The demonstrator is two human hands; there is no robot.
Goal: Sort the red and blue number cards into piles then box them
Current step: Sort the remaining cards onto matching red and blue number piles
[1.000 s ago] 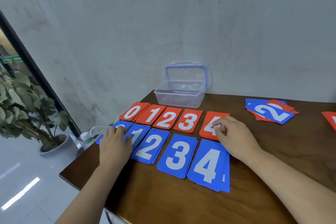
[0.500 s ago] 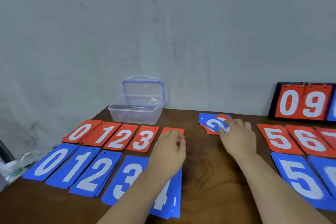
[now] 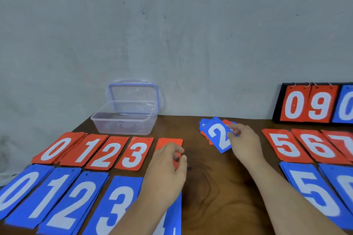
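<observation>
Far left, on the table [image 3: 210,187], I note two rows of sorted cards. The back row runs from the red 0 pile [image 3: 55,149] to the red 3 pile [image 3: 135,153]. The front row runs from the blue 0 pile [image 3: 17,194] to the blue 3 pile [image 3: 118,206]. Behind the red row the clear box [image 3: 124,124] stands open by the wall, with its lid [image 3: 133,93] upright behind it.

The left hand [image 3: 166,170] lies over the fifth red pile [image 3: 170,142], hiding its number. The fingers are curled, with thumb and forefinger closed on the pile's right edge. The forearm covers most of the blue 4 pile [image 3: 176,213].

Right of centre lies the unsorted heap [image 3: 203,128] of red and blue cards. The right hand [image 3: 246,145] pinches the blue 2 card [image 3: 219,135] by its right edge. That card is tilted across the heap, and I cannot tell whether it is clear of it.

Further right lie the red 5 pile [image 3: 284,146], red 6 pile [image 3: 321,149] and red 7 pile [image 3: 343,143]. The blue 5 pile [image 3: 313,194] lies in front. A scoreboard [image 3: 313,105] reading 0, 9, 0 stands at the wall.
</observation>
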